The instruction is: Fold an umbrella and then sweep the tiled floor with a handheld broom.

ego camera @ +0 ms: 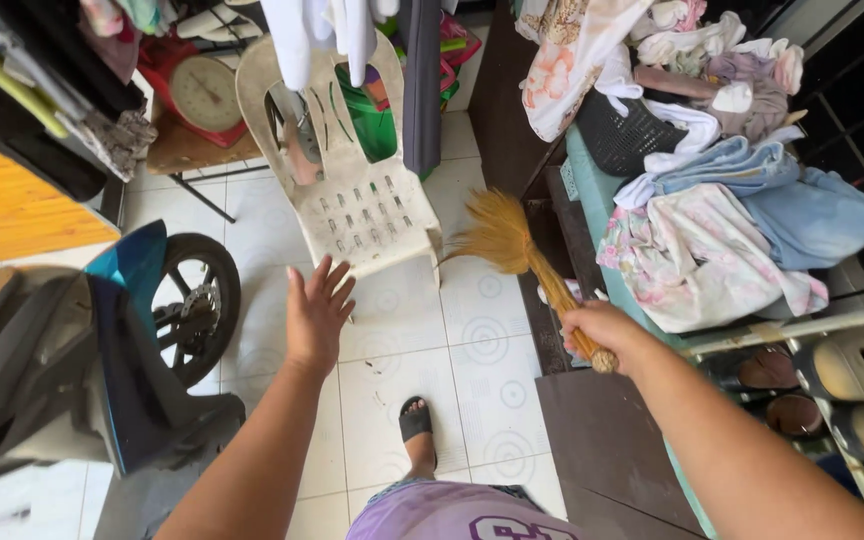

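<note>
- While the right hand (597, 328) is clenched around the thin end of a small broom (522, 258), its grip is closed tight on the handle, and the brush end points up toward 11 o'clock.
- The broom is golden brown like dry straw. Its handle is wrapped and has a round knob at the bottom, just under the fist. Its top spreads out wide and fluffy like a fan.
- The broom is held up in the air over the tiled floor (482, 350), just beside the front corner of the chair.
- The left hand (316, 312) is released, with the fingers spread wide and nothing in it. It reaches toward 12 o'clock, near the front edge of a cream plastic chair (367, 215) with little holes in the seat.
- At 3 o'clock from the broom there is a big pile of clothes (722, 230), some blue, some with pink flowers, on a green shelf.
- Shoes (852, 370) sit on a rack at 4 o'clock.
- At 9 o'clock from the left hand stands a motorbike (122, 340) with a black wheel.
- A red scale (204, 95) with a round face sits at 11 o'clock, behind the chair.
- One foot in a black sandal (415, 425) stands on the white tiles at 6 o'clock.
</note>
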